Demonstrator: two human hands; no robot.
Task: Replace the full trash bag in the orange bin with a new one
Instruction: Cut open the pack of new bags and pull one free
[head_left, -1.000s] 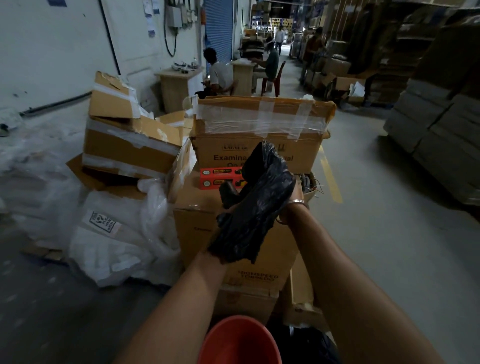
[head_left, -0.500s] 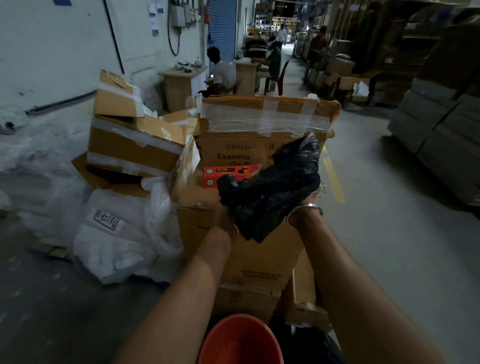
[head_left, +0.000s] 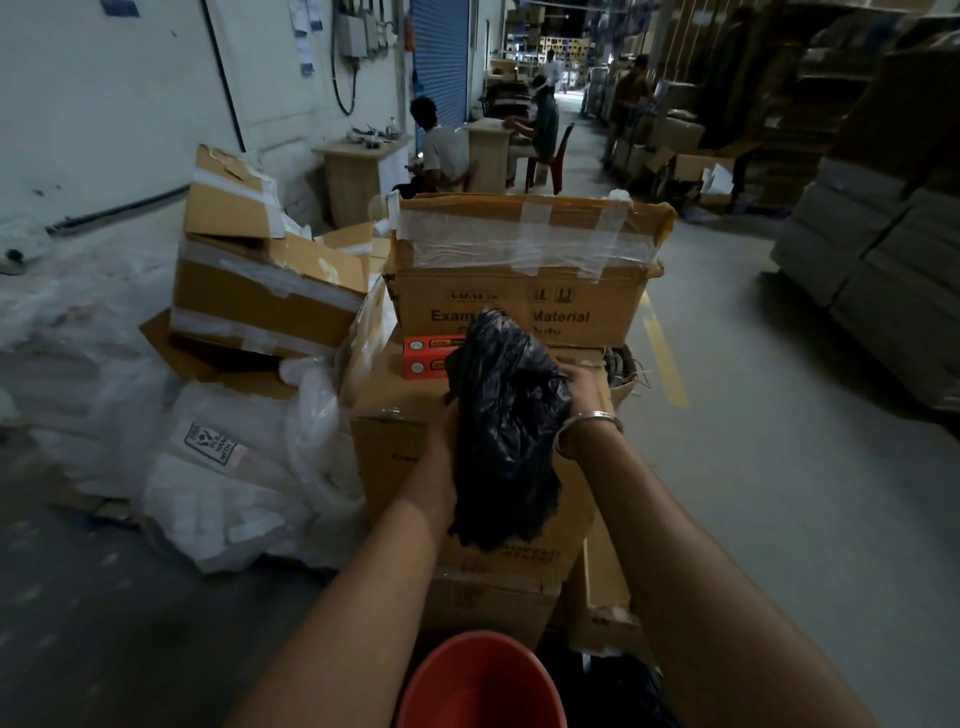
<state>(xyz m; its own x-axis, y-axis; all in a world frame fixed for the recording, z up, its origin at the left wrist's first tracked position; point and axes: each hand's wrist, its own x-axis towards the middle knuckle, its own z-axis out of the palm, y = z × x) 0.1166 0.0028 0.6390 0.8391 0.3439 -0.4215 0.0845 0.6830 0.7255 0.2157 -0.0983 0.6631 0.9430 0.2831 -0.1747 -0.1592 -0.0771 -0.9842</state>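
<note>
Here both hands (head_left: 514, 415) clutch crumpled black bag (head_left: 506, 441) above orange bin (head_left: 480, 680) rim.

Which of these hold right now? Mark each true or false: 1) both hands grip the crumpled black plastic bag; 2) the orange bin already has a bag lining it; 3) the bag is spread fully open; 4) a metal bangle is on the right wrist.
1) True: the left hand and right hand both grip the crumpled black plastic bag.
2) False: the round orange plastic bin shows a bare orange inside, no liner.
3) False: the bag is bunched up between the hands.
4) True: the metal bangle circles the right wrist.
</note>
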